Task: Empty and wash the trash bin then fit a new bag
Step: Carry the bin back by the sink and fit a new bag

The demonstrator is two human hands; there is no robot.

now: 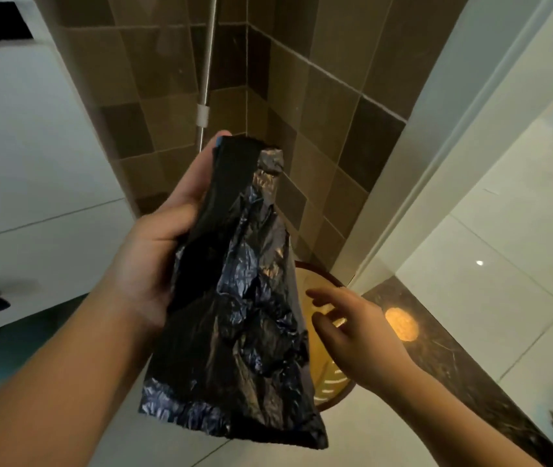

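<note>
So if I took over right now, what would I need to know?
Left hand: grips the folded black trash bag, held up over the floor.
Right hand: open, fingers spread, reaching over the bin, holding nothing.
The bin stands on the floor in the tiled corner; no bag shows inside.
Done: a new bag is in hand. Whether the bin was washed can't be told.
Left: open the bag, fit it in the bin.

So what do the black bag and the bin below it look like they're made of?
The black bag, held in the left hand, looks like thin glossy plastic film: it crinkles into sharp folds with shiny highlights. The bin seems hard and smooth, probably plastic, tan inside with a brown rim; the right hand hides part of it.
</note>
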